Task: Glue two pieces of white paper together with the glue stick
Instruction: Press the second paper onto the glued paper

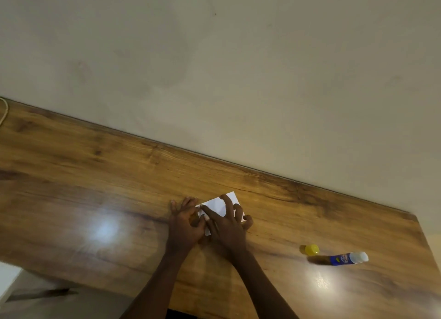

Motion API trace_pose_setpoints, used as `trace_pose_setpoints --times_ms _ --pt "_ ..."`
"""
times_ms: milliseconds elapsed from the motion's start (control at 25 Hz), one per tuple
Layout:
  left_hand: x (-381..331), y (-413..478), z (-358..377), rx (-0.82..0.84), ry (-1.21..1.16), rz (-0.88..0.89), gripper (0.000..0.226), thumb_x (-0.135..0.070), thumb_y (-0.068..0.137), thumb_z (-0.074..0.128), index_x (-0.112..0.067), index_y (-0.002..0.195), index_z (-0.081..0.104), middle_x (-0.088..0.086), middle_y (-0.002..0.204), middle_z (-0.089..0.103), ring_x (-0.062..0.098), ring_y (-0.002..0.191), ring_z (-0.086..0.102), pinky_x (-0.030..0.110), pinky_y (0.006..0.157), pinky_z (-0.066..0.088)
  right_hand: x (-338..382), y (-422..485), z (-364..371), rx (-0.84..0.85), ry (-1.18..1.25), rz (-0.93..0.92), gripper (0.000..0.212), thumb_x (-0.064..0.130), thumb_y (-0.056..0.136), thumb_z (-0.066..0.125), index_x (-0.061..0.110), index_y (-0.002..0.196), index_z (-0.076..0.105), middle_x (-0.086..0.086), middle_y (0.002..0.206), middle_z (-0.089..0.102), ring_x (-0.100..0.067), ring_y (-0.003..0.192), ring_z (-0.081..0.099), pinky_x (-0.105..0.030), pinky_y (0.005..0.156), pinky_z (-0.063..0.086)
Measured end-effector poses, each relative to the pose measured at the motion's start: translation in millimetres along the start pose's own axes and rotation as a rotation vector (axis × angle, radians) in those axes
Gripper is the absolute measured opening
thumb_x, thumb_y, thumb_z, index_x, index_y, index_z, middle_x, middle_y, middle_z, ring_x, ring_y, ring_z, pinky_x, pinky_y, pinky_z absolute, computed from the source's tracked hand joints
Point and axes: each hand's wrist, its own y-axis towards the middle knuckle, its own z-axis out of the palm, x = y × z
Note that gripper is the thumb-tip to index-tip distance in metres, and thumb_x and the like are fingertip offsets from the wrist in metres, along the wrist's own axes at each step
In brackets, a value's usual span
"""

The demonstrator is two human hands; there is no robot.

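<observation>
Both hands pressing flat on the white paper (226, 205) in the middle of the worktop (95, 175); left hand (185, 223) open, fingers spread at the left edge of the sheet; right hand (228, 225) open too, fingers splayed on top, gripping nothing; glue stick (349, 258) lying uncapped well apart to the right, yellow cap (312, 249) just beside it; gluing probably done already, only pressing together and recapping left; cannot tell whether two sheets are there.
</observation>
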Motion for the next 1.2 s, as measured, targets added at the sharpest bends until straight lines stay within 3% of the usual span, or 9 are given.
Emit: trace_pose_setpoints --times_ms 120,280,480,680,760,800,880,1000,1200 --pt "-0.9 -0.6 0.9 0.012 0.007 -0.027 0.038 -0.006 0.075 0.067 0.004 0.111 0.059 0.020 0.125 0.057 0.031 0.128 0.043 0.039 0.114 0.004 -19.5 2.2 -2.0 -0.044 -0.016 0.073 0.038 0.053 0.090 0.026 0.054 0.128 0.024 0.003 0.154 0.004 -0.029 0.137 0.005 -0.059 0.106 0.001" --pt "0.0 -2.0 3.2 0.005 -0.001 -0.091 0.038 -0.009 0.076 0.066 0.002 0.111 0.060 0.017 0.131 0.053 0.034 0.133 0.034 0.035 0.111 0.003 -53.4 11.3 -21.0 -0.123 -0.058 0.242 0.037 0.049 0.091 0.027 0.050 0.128 0.030 0.001 0.152 0.007 -0.029 0.135 0.009 -0.058 0.105 0.009" --pt "0.1 -1.0 2.4 0.011 0.007 -0.054 0.035 -0.006 0.073 0.068 0.006 0.105 0.062 0.019 0.123 0.059 0.033 0.126 0.045 0.040 0.114 0.006 -54.2 -0.1 -29.4 -0.117 -0.138 0.161 0.038 0.046 0.090 0.032 0.043 0.128 0.035 0.000 0.152 0.012 -0.031 0.135 0.013 -0.057 0.104 0.013" --pt "1.9 -0.3 3.9 0.016 0.012 -0.053 0.032 -0.005 0.072 0.068 0.006 0.102 0.064 0.018 0.122 0.060 0.034 0.128 0.043 0.042 0.113 0.007 -52.6 -47.5 -29.0 -0.212 -0.247 0.121 0.038 0.039 0.077 0.054 0.032 0.115 0.055 -0.014 0.136 0.047 -0.042 0.119 0.046 -0.063 0.087 0.037" --pt "3.2 -0.6 5.6 0.026 0.009 -0.090 0.036 -0.009 0.074 0.067 0.002 0.108 0.062 0.016 0.128 0.056 0.035 0.133 0.034 0.038 0.111 0.006 -41.8 -53.1 -30.7 -0.127 -0.169 0.147 0.041 0.042 0.083 0.049 0.036 0.123 0.046 -0.010 0.146 0.033 -0.039 0.130 0.033 -0.062 0.097 0.028" --pt "3.9 -0.9 5.9 0.026 0.002 -0.113 0.038 -0.011 0.075 0.067 0.000 0.111 0.061 0.014 0.131 0.054 0.035 0.135 0.030 0.037 0.110 0.006 -33.6 -55.0 -29.7 -0.142 -0.175 0.137 0.040 0.045 0.081 0.049 0.038 0.121 0.048 -0.008 0.144 0.037 -0.037 0.128 0.037 -0.061 0.095 0.032" --pt "5.4 -1.2 5.4 0.029 -0.015 -0.128 0.039 -0.012 0.075 0.066 -0.002 0.113 0.060 0.014 0.131 0.054 0.036 0.135 0.030 0.036 0.110 0.007 -14.2 -59.7 -23.6 -0.131 -0.219 0.060 0.037 0.052 0.068 0.053 0.043 0.103 0.059 -0.002 0.124 0.061 -0.028 0.106 0.061 -0.052 0.074 0.051" --pt "4.0 -0.6 2.5 0.055 -0.026 -0.105 0.034 -0.006 0.076 0.063 0.001 0.109 0.061 0.017 0.127 0.056 0.037 0.130 0.039 0.037 0.112 0.008 10.4 -66.8 -8.6 -0.107 -0.234 -0.048 0.038 0.056 0.059 0.053 0.045 0.094 0.060 0.009 0.112 0.067 -0.016 0.092 0.067 -0.037 0.063 0.056" --pt "-2.1 -0.3 -1.8 0.036 -0.048 -0.076 0.029 0.006 0.075 0.058 0.003 0.103 0.063 0.022 0.116 0.063 0.037 0.119 0.051 0.044 0.114 0.014 18.8 -51.4 -14.2 -0.172 -0.194 -0.008 0.026 0.050 0.062 0.056 0.043 0.087 0.063 0.004 0.112 0.067 -0.019 0.094 0.066 -0.042 0.066 0.055"
